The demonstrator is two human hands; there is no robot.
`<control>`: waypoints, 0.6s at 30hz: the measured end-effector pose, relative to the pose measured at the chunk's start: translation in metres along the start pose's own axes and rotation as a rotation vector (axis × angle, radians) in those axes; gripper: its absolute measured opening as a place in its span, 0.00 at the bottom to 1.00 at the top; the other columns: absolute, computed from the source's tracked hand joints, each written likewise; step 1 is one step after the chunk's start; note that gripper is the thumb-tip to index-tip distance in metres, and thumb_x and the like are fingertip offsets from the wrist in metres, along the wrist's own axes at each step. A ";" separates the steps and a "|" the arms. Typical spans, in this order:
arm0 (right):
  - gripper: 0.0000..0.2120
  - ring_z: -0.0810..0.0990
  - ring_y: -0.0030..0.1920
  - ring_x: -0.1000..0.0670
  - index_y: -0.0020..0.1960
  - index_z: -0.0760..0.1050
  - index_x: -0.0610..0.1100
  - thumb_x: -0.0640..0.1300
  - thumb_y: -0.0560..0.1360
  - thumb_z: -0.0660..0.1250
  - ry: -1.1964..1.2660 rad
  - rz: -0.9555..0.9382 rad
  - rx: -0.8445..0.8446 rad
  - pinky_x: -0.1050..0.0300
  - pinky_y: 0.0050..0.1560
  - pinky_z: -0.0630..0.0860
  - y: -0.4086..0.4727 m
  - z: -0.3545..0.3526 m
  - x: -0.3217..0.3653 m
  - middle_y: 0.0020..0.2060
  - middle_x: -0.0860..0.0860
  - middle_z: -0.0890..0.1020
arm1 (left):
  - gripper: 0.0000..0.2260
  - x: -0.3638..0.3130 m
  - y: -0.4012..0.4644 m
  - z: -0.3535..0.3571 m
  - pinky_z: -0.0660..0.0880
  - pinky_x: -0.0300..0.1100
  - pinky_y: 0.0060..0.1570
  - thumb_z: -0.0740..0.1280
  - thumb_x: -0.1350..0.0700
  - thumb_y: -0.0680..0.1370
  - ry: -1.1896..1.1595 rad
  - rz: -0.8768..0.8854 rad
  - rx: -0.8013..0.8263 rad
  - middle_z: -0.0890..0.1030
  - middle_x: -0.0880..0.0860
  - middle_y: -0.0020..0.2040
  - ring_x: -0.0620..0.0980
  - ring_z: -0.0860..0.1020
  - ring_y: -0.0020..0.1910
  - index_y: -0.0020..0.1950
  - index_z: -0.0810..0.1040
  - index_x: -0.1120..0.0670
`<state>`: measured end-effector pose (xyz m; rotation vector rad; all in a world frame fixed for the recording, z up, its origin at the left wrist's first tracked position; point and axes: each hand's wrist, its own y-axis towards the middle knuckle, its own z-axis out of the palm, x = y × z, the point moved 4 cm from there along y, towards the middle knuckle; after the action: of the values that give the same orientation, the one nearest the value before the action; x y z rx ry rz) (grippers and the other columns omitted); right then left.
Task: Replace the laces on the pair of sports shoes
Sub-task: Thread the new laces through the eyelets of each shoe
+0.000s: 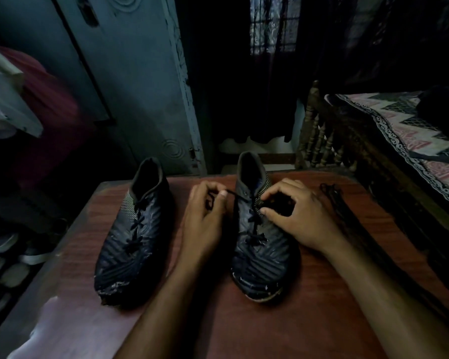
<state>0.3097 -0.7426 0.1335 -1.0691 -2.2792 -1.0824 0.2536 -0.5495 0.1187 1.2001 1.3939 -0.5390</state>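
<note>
1. My left hand pinches the lace end, drawn taut from the right shoe on the table.
2. My right hand curls around the other lace end, steadying the shoe.
3. Spare laces lie beside it.

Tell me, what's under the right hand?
The right hand rests on the right shoe, fingers curled on its lace near the top eyelets. The shoe's side beneath the palm is hidden.

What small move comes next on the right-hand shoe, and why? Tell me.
Probably keep drawing the lace end out of the top eyelet with the left hand. It is pinched and taut there, the right hand grips the other end, and the right-hand shoe is laced lower down.
</note>
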 end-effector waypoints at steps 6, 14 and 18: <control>0.05 0.78 0.50 0.60 0.47 0.82 0.48 0.38 0.75 0.73 0.037 0.036 -0.041 0.69 0.51 0.71 0.000 -0.003 0.000 0.45 0.59 0.81 | 0.07 0.001 -0.001 0.000 0.76 0.41 0.40 0.59 0.60 0.84 -0.669 -0.393 -0.106 0.83 0.56 0.45 0.50 0.80 0.40 0.49 0.73 0.51; 0.05 0.81 0.47 0.54 0.49 0.82 0.46 0.37 0.77 0.71 0.064 -0.006 -0.176 0.47 0.46 0.82 0.000 -0.004 -0.004 0.46 0.55 0.79 | 0.04 0.008 0.004 -0.002 0.80 0.47 0.44 0.58 0.60 0.85 -0.741 -0.436 -0.168 0.82 0.54 0.39 0.51 0.80 0.39 0.54 0.71 0.54; 0.07 0.84 0.49 0.52 0.49 0.81 0.46 0.35 0.78 0.68 0.174 0.019 -0.215 0.45 0.48 0.83 0.001 0.001 -0.008 0.48 0.56 0.78 | 0.04 0.008 0.003 0.000 0.81 0.47 0.45 0.57 0.59 0.86 -0.815 -0.456 -0.188 0.82 0.54 0.39 0.51 0.81 0.39 0.56 0.71 0.53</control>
<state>0.3158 -0.7452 0.1280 -1.0288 -2.0485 -1.3808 0.2577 -0.5453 0.1119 0.4004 0.9576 -1.0478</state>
